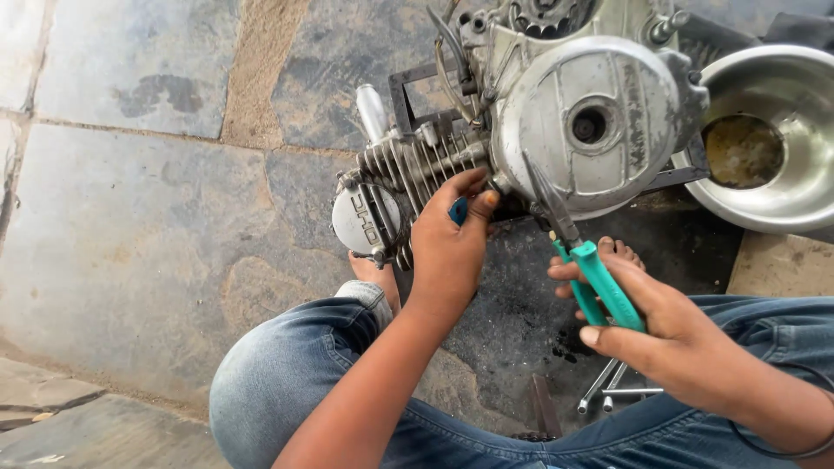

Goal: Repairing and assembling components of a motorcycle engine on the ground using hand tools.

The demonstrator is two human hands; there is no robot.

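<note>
The right hand (669, 330) grips teal-handled pliers (580, 260) whose long axis points far-left at the motorcycle engine (521, 130), where the left hand (452, 247) pinches a small part.

Engine (573, 113) top beyond frame edge

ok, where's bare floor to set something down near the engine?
Free: the stone floor left of the engine, up to the left knee. Crowded: the dark patch under the engine, hemmed by the left hand, the right hand holding pliers, loose wrenches and the steel bowl.
</note>
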